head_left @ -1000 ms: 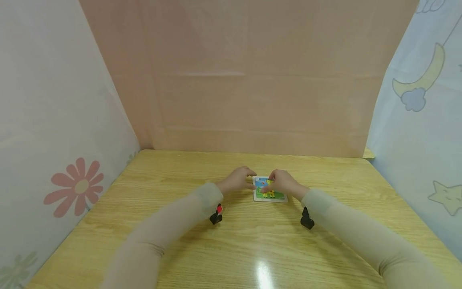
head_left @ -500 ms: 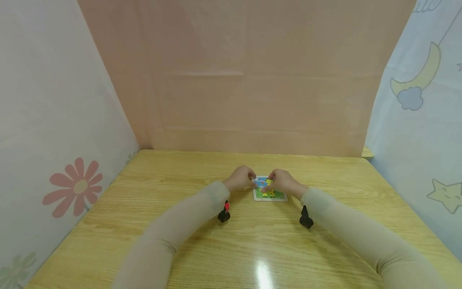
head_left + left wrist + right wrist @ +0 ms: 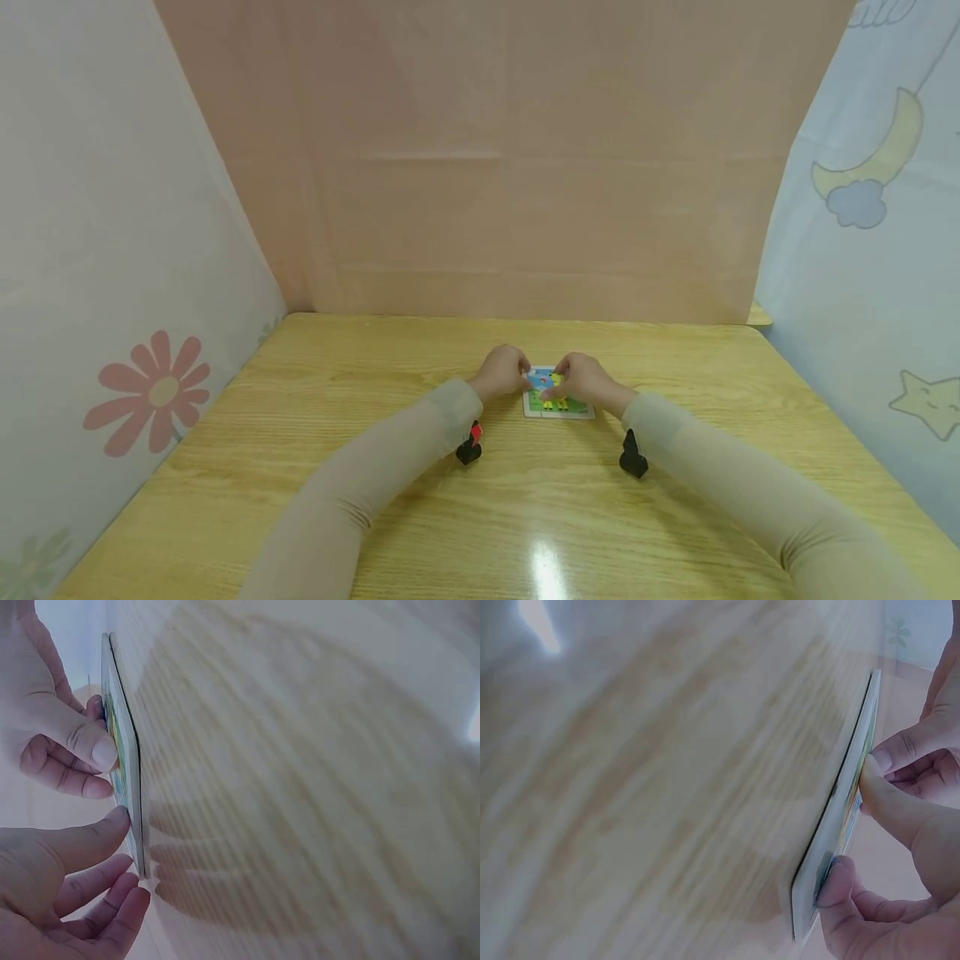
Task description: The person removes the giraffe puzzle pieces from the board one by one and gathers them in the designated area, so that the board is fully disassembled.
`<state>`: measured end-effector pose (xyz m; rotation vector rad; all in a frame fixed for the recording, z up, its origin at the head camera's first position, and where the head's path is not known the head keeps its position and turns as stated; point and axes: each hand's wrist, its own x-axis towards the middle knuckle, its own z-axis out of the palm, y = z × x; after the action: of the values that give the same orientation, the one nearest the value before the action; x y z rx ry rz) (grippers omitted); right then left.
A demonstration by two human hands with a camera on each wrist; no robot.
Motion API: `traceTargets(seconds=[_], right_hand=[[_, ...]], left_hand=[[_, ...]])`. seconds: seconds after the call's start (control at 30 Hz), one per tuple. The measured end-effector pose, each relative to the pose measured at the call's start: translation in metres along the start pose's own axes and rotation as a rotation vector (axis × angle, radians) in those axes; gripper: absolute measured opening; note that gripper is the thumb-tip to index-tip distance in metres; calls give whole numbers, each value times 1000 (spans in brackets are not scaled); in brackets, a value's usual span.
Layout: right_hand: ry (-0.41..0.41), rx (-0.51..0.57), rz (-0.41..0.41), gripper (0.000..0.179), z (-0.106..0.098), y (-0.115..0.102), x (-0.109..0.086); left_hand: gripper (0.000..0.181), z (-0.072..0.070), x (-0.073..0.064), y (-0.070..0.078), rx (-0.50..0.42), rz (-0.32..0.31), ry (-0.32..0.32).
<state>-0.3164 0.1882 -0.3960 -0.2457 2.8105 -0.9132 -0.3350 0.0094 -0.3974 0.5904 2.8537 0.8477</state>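
Apparent step: adjusting the animal-picture board, flat on the tabletop, left hand at its ten o'clock, right hand at two, fingers bent, grip indeterminable; next move likely calls for even pressure

The left arm and right arm stretch forward, bent at the elbows, forearms slanting inward. The left hand and right hand face each other, close but apart, fingers bent, each thumb on the near side.
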Motion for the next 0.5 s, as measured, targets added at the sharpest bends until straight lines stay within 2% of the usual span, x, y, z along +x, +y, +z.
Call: traceTargets(seconds=[0.23, 0.5], right_hand=[[11, 32, 2, 53, -2, -5, -3], [-3, 39, -12, 54, -2, -5, -5]], left_hand=[[28, 1, 1, 3, 1, 5, 21], [28, 0, -2, 4, -39, -49, 14]])
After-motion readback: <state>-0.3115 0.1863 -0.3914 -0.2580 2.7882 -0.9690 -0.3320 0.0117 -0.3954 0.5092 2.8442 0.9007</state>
